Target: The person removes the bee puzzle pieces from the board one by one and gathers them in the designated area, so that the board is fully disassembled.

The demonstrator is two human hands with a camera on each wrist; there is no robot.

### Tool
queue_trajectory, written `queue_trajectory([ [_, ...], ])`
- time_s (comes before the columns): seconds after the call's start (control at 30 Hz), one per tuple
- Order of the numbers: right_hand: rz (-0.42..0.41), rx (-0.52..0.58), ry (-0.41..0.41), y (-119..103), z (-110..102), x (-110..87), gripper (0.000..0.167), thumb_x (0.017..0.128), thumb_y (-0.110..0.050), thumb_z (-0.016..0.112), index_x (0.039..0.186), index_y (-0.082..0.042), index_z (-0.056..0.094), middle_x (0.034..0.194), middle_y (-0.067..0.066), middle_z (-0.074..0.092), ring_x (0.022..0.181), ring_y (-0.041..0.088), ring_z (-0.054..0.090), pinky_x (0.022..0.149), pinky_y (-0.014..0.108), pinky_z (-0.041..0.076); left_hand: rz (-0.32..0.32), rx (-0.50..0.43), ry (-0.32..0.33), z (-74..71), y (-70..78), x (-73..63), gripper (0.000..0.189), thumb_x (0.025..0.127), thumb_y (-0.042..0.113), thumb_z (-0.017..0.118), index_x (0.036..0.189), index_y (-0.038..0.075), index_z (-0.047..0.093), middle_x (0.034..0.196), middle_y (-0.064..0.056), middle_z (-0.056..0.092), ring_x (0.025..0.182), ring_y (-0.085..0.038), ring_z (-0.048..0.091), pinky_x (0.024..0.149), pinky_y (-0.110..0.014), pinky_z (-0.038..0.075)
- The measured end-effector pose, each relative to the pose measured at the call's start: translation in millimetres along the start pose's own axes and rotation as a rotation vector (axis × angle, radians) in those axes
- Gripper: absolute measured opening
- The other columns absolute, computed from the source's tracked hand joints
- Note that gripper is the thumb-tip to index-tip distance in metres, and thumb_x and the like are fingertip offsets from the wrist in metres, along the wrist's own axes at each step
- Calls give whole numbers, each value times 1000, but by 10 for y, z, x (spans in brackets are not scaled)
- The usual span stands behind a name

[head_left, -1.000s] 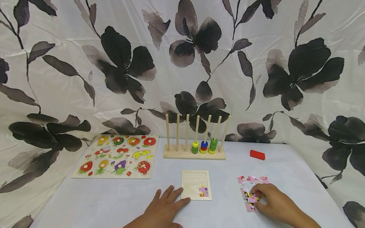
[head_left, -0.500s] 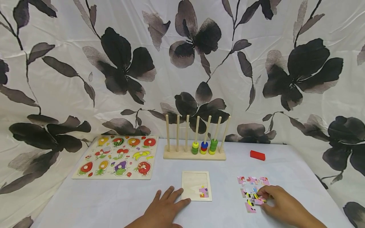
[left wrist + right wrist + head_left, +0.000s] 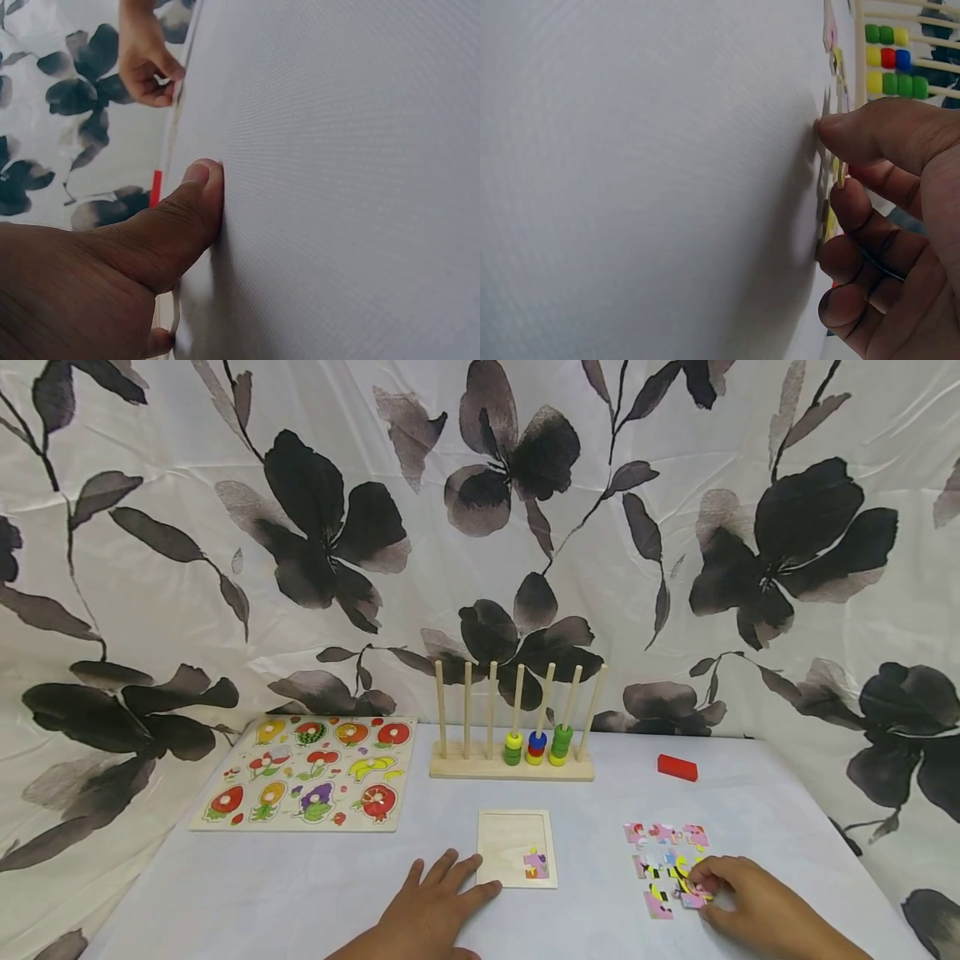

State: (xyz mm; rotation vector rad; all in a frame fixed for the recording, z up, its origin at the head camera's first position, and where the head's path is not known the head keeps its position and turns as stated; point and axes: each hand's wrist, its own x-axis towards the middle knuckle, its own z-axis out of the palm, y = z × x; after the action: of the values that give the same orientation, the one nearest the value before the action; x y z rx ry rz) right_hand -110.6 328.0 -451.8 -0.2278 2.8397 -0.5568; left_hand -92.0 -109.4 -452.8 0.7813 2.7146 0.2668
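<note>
My left hand [image 3: 435,906] lies flat on the white cloth with its fingers spread. Its fingertips touch the left edge and lower left corner of a small wooden puzzle frame [image 3: 506,839]. One pink and purple jigsaw piece [image 3: 535,864] sits in the frame's lower right corner. On the right, my right hand [image 3: 746,897] pinches a pink and yellow jigsaw piece [image 3: 693,900] low over the cloth, its far side hidden by the fingers. Loose jigsaw pieces [image 3: 663,833] lie beside it in rough rows. In the right wrist view, a thin piece edge [image 3: 842,176] shows between thumb and fingers.
A wooden fruit puzzle board [image 3: 315,777] lies at the back left. Behind the small frame stands a pegged wooden rack [image 3: 480,767] with coloured rings on several pegs. A red block [image 3: 677,767] is at the back right. A floral cloth [image 3: 330,527] hangs behind the table.
My right hand has slid right and slightly nearer with the pinched piece, uncovering more yellow and black pieces on its left. My left hand and the frame have stayed put.
</note>
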Motion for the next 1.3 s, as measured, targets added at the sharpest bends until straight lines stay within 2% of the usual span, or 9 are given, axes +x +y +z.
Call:
queue_trajectory([
  [0.1, 67, 26, -50, 0, 18, 12, 33, 78, -19, 88, 106, -17, 71, 100, -6, 62, 96, 18, 54, 95, 51, 51, 1, 0, -1, -2, 5, -1, 79, 77, 57, 83, 147, 36, 55, 157, -7, 43, 142, -42, 37, 104, -74, 34],
  [0.23, 115, 42, -91, -21, 29, 31, 34, 78, -21, 88, 108, -16, 71, 104, -4, 62, 97, 21, 54, 99, 58, 48, -8, -8, -7, -7, 17, -2, 79, 77, 58, 83, 147, 37, 55, 157, -6, 42, 143, -41, 37, 104, -73, 33],
  [0.47, 82, 51, -101, -50, 33, 14, 31, 78, -19, 88, 104, -18, 71, 95, -6, 58, 92, 19, 53, 92, 49, 51, -25, -20, -22, -11, 34, 11, 79, 76, 58, 84, 147, 38, 55, 157, -5, 43, 143, -41, 37, 105, -73, 32],
  [0.73, 102, 49, -126, -62, 26, 10, 31, 79, -21, 87, 106, -18, 72, 98, -5, 60, 93, 20, 53, 95, 54, 51, -25, -22, -16, 2, 33, 14, 79, 75, 57, 84, 146, 38, 56, 157, -6, 43, 143, -41, 37, 105, -74, 32],
  [0.93, -18, 28, -101, -26, 22, -5, 28, 79, -18, 85, 103, -19, 70, 89, -9, 56, 86, 14, 51, 80, 35, 51, -22, -22, -12, 16, 27, 15, 79, 75, 58, 84, 146, 38, 56, 157, -5, 43, 143, -41, 37, 105, -73, 32],
  [1.0, -15, 24, -103, -24, 20, -3, 29, 79, -19, 86, 103, -19, 71, 89, -9, 56, 86, 14, 52, 81, 36, 52, -18, -18, -8, 20, 23, 13, 79, 76, 58, 84, 146, 38, 56, 157, -5, 43, 143, -41, 37, 105, -73, 32],
  [1.07, 32, 34, -112, -38, 10, 2, 30, 78, -20, 86, 104, -20, 71, 91, -8, 56, 88, 16, 52, 86, 41, 53, -17, -16, -7, 24, 19, 13, 79, 76, 58, 84, 146, 38, 56, 157, -5, 43, 143, -41, 37, 105, -73, 32],
  [1.17, 10, 17, -89, -55, 0, -1, 29, 78, -21, 87, 103, -21, 71, 93, -8, 57, 89, 15, 52, 88, 42, 53, -17, -16, -9, 27, 17, 17, 79, 76, 58, 84, 147, 38, 55, 157, -5, 43, 143, -41, 37, 105, -73, 32],
  [1.3, -109, -14, -32, -97, -12, 10, 27, 80, -24, 86, 102, -23, 70, 92, -14, 57, 85, 6, 50, 79, 32, 51, -23, -20, -16, 19, 20, 22, 79, 76, 58, 84, 147, 39, 55, 157, -5, 43, 143, -41, 37, 105, -74, 32],
])
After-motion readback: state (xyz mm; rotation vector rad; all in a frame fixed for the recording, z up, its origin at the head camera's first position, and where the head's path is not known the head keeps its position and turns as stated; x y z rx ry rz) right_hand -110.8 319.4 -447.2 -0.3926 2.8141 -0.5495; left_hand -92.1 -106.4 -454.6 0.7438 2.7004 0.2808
